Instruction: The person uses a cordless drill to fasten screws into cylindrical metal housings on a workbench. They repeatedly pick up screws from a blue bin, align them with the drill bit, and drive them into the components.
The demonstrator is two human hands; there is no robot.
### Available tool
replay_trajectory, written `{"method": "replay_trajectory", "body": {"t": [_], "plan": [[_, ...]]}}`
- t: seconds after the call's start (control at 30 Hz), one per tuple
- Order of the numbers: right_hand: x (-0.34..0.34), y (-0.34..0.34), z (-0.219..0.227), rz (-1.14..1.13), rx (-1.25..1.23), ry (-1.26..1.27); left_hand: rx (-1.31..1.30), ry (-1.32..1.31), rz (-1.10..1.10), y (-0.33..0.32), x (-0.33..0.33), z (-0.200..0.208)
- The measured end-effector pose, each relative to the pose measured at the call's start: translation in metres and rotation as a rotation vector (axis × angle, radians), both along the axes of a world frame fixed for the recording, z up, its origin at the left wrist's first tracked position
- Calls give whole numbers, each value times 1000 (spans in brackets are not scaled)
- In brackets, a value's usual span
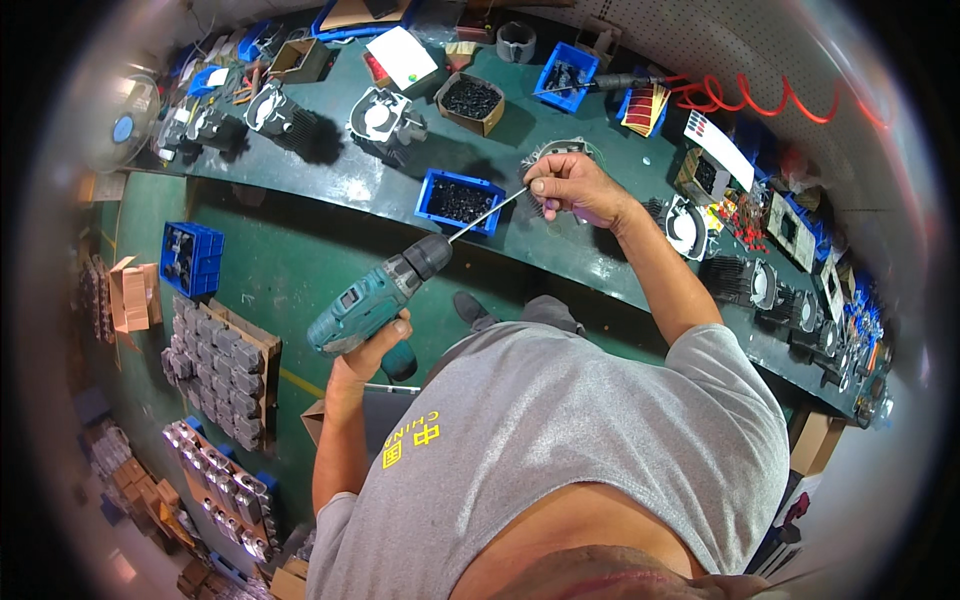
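A teal cordless drill (365, 305) is held in front of the counter (385, 190), over the floor, its long driver bit (488, 217) slanted up and across the counter's front edge. Its grip is wrapped by the fingers of the left hand (377, 350), presumably so that the tool's weight, with the dark battery base (400, 362) below, can be borne by one hand. The bit's far end is met by the right hand (575, 192), whose fingers are narrowed to a pinch, probably so that the tip is steadied; whether a small screw is also gripped there cannot be told, since the tip is hidden by the fingers.

Beneath the bit, a blue bin (455, 223) of small black parts is set at the counter's front edge, likely for easy reach. A grey finned housing (545, 152) is partly covered by the right hand above it. Farther back, an open cardboard box (462, 121) of black pieces is placed, with another finned housing (385, 120) to its left, open face up, perhaps for access to the inside. At the right rear, a slim power driver (622, 82) is joined to a red coiled hose (745, 97), whose coils would allow it to be stretched.
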State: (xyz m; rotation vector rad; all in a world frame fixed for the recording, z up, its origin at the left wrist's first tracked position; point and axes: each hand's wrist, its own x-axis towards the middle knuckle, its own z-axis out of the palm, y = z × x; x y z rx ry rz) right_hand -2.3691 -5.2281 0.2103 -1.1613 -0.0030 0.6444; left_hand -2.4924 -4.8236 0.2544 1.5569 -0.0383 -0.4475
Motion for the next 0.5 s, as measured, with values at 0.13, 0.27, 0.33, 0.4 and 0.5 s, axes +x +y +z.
{"method": "replay_trajectory", "body": {"t": [0.13,0.27,0.33,0.4,0.5], "plan": [[-2,0,0,-9,26,5,-21,3,7,-2,0,-2],[-1,0,-1,-20,34,12,-56,29,51,-7,-2,-3],[-2,1,4,-30,14,29,-52,34,52,-8,-1,-1],[-1,2,3,-32,41,30,-54,34,54,-9,0,-1],[1,2,1,-36,60,28,-61,18,65,-11,1,-2]]}}
